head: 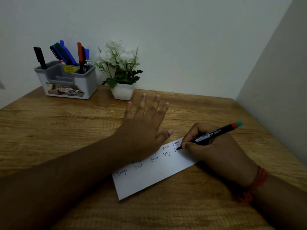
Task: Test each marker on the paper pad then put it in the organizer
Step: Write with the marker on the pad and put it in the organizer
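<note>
A white paper pad lies slanted on the wooden table, with several small handwritten words across it. My left hand rests flat on the pad's upper left part, fingers spread and straight. My right hand grips a black marker with a red and teal end, its tip touching the pad near the upper right corner beside a started word. The grey and white organizer stands at the back left and holds several markers in black, blue, green and red.
A small white pot of white flowers stands just right of the organizer against the back wall. A side wall rises close along the table's right edge. A red thread band circles my right wrist.
</note>
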`<state>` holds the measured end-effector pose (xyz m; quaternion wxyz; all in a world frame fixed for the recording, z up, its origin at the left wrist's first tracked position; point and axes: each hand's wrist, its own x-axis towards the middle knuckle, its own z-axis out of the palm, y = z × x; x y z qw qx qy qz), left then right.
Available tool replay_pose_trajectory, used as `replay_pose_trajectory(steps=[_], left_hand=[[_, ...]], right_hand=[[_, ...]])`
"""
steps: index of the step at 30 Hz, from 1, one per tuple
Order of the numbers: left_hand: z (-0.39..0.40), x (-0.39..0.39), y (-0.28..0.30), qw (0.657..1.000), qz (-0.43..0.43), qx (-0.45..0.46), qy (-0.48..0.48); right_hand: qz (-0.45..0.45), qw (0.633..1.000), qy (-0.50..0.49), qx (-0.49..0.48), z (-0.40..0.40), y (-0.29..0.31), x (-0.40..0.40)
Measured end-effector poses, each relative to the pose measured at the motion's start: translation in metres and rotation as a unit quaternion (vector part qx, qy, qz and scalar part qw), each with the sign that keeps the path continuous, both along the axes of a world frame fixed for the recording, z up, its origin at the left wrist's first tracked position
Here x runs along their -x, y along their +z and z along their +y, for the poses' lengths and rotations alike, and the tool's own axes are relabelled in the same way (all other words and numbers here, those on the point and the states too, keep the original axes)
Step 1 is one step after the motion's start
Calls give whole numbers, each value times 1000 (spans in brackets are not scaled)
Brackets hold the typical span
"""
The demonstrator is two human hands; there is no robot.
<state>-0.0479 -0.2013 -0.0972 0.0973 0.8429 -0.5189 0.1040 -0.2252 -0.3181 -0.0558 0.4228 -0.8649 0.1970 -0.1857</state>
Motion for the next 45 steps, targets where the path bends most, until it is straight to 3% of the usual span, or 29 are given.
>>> replay_pose_trajectory(steps=[45], left_hand=[[0, 0, 1, 1000, 6, -8, -2]], right_hand=[[11, 999, -34, 12, -3, 0, 0]])
